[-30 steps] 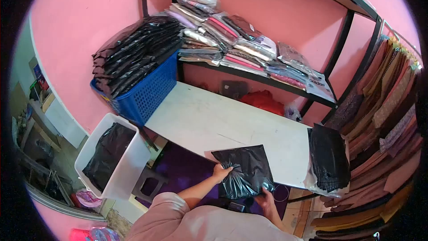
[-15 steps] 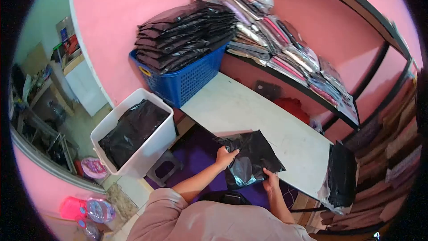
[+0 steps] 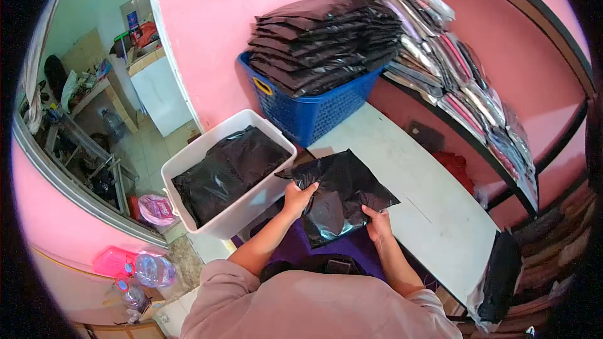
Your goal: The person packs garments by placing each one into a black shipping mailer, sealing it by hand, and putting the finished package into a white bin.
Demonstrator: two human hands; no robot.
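Observation:
A black plastic mailing bag [image 3: 342, 194] hangs between my two hands, over the near edge of the white table [image 3: 427, 213]. My left hand [image 3: 300, 198] grips its left side, thumb on top. On the right, my right hand [image 3: 377, 221] pinches the lower right edge. The bag looks filled and flat; its contents are hidden. Close to my left hand stands a white plastic bin [image 3: 276, 182] with similar black bags [image 3: 232, 163] inside. Behind it, a blue basket [image 3: 314, 113] carries a tall stack of black packages [image 3: 320, 41].
A black-framed shelf [image 3: 465, 132] holds clear-wrapped folded goods [image 3: 458, 81]. At the table's right end lies a roll of black bags [image 3: 500, 276]. Brown cloths [image 3: 559, 263] hang at the far right. Water bottles [image 3: 154, 270] and a pink packet [image 3: 156, 209] are on the floor at left.
My view has turned left, so the bin, basket and shelf appear further right. Both hands still hold the black bag, which is now nearer the white bin.

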